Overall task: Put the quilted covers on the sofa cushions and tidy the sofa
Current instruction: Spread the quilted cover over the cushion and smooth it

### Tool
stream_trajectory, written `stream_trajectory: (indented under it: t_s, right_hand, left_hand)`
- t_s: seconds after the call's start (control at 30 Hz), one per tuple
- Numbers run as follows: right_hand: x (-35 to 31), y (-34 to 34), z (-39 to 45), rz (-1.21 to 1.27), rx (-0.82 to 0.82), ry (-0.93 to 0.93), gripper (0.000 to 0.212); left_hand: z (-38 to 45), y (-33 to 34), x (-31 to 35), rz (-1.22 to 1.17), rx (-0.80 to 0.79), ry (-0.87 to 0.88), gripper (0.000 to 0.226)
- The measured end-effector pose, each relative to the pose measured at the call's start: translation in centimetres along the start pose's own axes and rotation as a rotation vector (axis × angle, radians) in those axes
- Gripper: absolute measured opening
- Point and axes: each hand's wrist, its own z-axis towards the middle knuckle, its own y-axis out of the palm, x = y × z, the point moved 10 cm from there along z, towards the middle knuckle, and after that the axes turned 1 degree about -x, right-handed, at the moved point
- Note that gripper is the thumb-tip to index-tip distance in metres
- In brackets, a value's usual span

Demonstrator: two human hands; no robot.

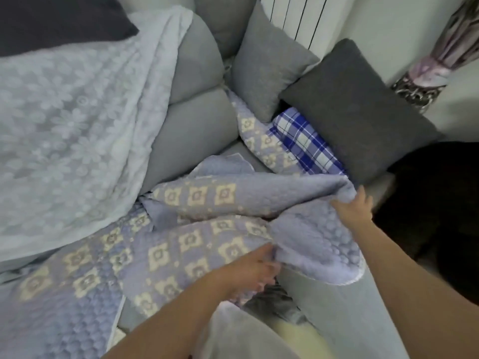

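A lilac quilted cover [197, 224] with cream flower squares lies crumpled across the grey sofa seat [337, 301]. My right hand [355, 206] grips its folded-back plain edge near the sofa's right end. My left hand [251, 270] pinches the same cover lower down, by the seat's front edge. A second piece of quilted cover [255, 133] runs up toward the back cushions.
A pale lace throw [70, 125] drapes the left backrest. Grey back cushions [197, 125], a light grey pillow [267, 63], a dark grey pillow [357, 112] and a blue checked cloth [303, 141] crowd the corner. A radiator [293, 14] and curtain [440, 58] stand behind.
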Motion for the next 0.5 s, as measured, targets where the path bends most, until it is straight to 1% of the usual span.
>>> stream_trajectory:
  t_s: [0.03, 0.07, 0.1, 0.17, 0.2, 0.23, 0.3, 0.33, 0.4, 0.43, 0.47, 0.5]
  right_hand:
    - [1.0, 1.8, -1.0, -0.240, -0.069, -0.070, 0.091]
    - [1.7, 5.1, -3.0, -0.370, -0.175, -0.202, 0.089]
    - [1.4, 8.6, -6.5, -0.440, -0.294, -0.376, 0.088]
    - [3.4, 16.3, -14.2, -0.587, -0.593, -0.690, 0.091]
    - [5.2, 19.4, -17.6, -0.709, -0.707, -0.816, 0.093]
    - [8.0, 22.3, -19.3, -0.832, -0.800, -0.863, 0.096]
    - [12.6, 25.1, -20.0, -1.054, -0.862, -0.935, 0.098]
    - [14.6, 26.1, -19.2, -1.150, -0.850, -0.939, 0.096]
    - [17.7, 25.7, -15.7, -1.334, -0.809, -0.869, 0.083]
    - [18.7, 25.6, -13.9, -1.429, -0.798, -0.867, 0.075]
    - [19.1, 26.2, -12.6, -1.425, -0.791, -0.907, 0.074]
    - [19.3, 26.1, -11.3, -1.406, -0.801, -0.936, 0.078]
  left_hand:
    - [-0.2, -1.3, -2.8, 0.013, 0.072, -0.056, 0.042]
    - [-1.1, -3.1, -5.9, -0.003, 0.187, -0.122, 0.031]
    - [-2.5, -5.3, -8.7, -0.019, 0.320, -0.186, 0.026]
    - [-6.5, -8.5, -13.8, -0.105, 0.615, -0.341, 0.016]
    - [-9.0, -9.2, -15.8, -0.164, 0.711, -0.399, 0.007]
    - [-11.1, -9.8, -17.6, -0.200, 0.769, -0.440, 0.009]
    - [-13.9, -10.7, -20.2, -0.187, 0.795, -0.469, 0.011]
    - [-15.3, -10.8, -21.6, -0.193, 0.809, -0.487, 0.010]
    - [-18.0, -10.9, -23.6, -0.257, 0.859, -0.539, 0.017]
    - [-18.9, -10.9, -24.8, -0.270, 0.879, -0.569, 0.022]
    - [-19.8, -11.0, -26.8, -0.276, 0.905, -0.600, 0.029]
    - [-20.2, -10.9, -27.9, -0.278, 0.919, -0.623, 0.036]
